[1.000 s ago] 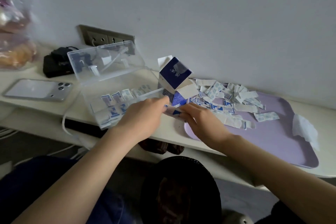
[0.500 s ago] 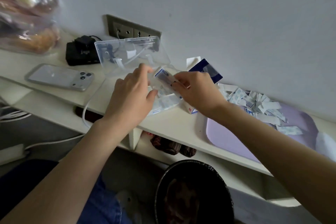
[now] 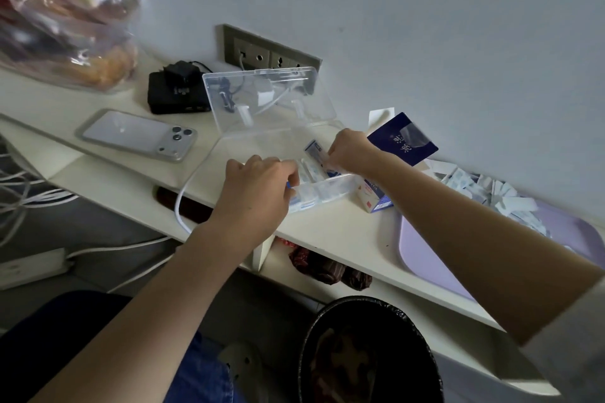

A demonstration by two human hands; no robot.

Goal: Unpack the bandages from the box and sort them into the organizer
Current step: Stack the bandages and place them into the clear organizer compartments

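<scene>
Organizer [image 3: 330,188]: clear plastic case on the cream shelf, lid raised at the back toward the wall; blue-and-white wrapped strips lie in its compartments.
Left hand [image 3: 258,193]: at the organizer's front left corner, fingers bent down over the rim; the tips are hidden, so I cannot tell whether they grasp anything.
Right hand [image 3: 352,149]: over the organizer's rear right part, fingers curled and pinching one bandage [image 3: 316,152] that stands tilted above the compartments.
Box [image 3: 401,139]: just right of the organizer, blue flap open and up.
Loose bandages [image 3: 484,190]: heaped farther right of the organizer, on a lilac tray [image 3: 435,258].
Phone [image 3: 137,136]: left of the organizer, camera side up.
Bin [image 3: 370,353]: below and in front of the organizer.
</scene>
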